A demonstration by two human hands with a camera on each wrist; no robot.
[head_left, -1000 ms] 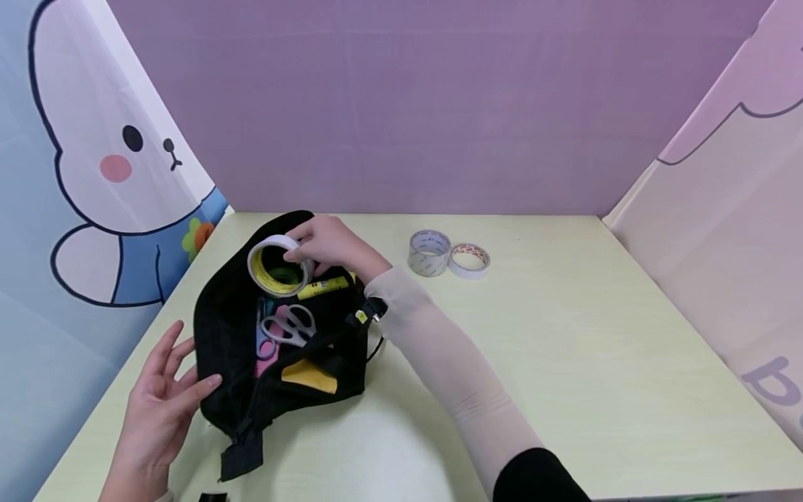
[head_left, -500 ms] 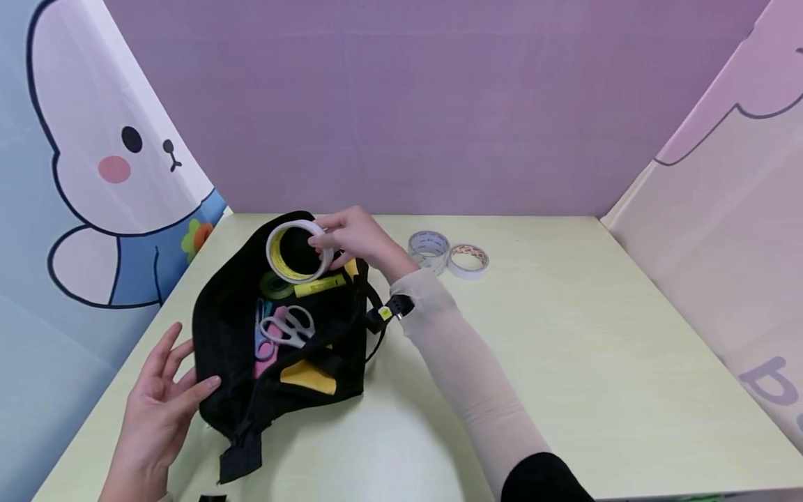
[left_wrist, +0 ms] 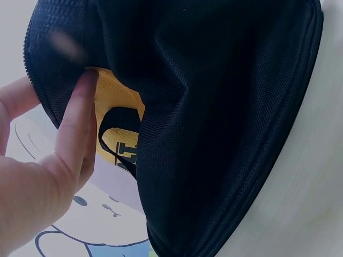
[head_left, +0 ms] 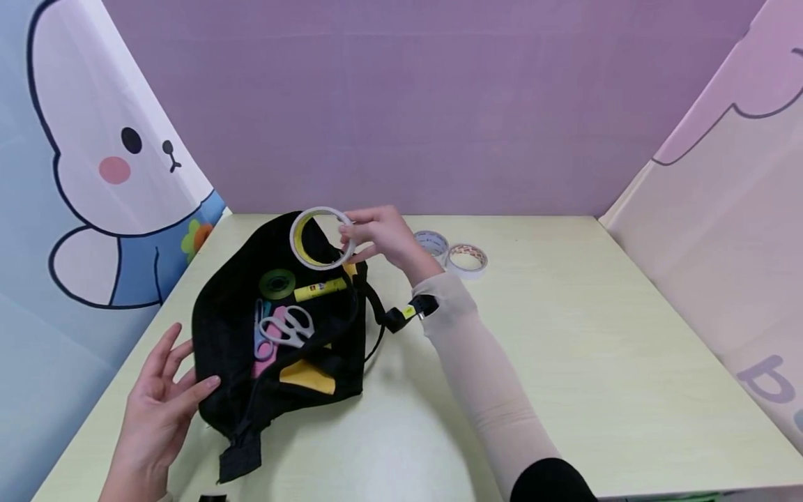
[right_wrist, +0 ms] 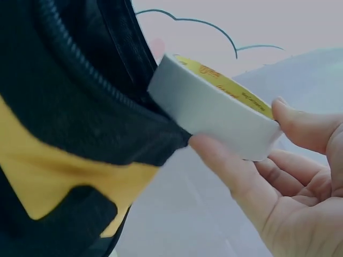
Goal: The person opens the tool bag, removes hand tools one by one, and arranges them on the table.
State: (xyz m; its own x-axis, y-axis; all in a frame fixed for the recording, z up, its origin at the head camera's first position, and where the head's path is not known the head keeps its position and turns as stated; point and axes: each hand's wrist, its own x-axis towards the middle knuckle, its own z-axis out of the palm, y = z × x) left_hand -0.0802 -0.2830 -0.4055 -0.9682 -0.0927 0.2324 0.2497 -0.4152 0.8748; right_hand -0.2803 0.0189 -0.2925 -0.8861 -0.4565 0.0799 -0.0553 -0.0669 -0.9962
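Note:
My right hand [head_left: 385,237] pinches a white roll of tape with a yellow inner core [right_wrist: 214,107] between thumb and fingers, just above the far right rim of the bag. The black bag [head_left: 226,335] lies with its mouth wide apart. Inside it are grey-white scissors [head_left: 290,326], a green tape roll [head_left: 277,284], a yellow glue-stick-like tube [head_left: 320,289], a pink item [head_left: 263,364] and a purple-blue handle [head_left: 259,331]. At the bag's left side, my left hand [head_left: 159,404] touches the fabric with extended fingers and thumb.
Right of the bag, a clear tape roll [head_left: 433,242] stands partly behind my right hand, beside a flat white tape roll [head_left: 467,259]. A strap [head_left: 374,303] hangs off the bag's right side. Purple cloth [head_left: 439,104] backs the pale table [head_left: 564,362].
My right hand has lifted the white tape roll up and to the right, out from over the bag's contents, uncovering the green roll. My left hand stays put.

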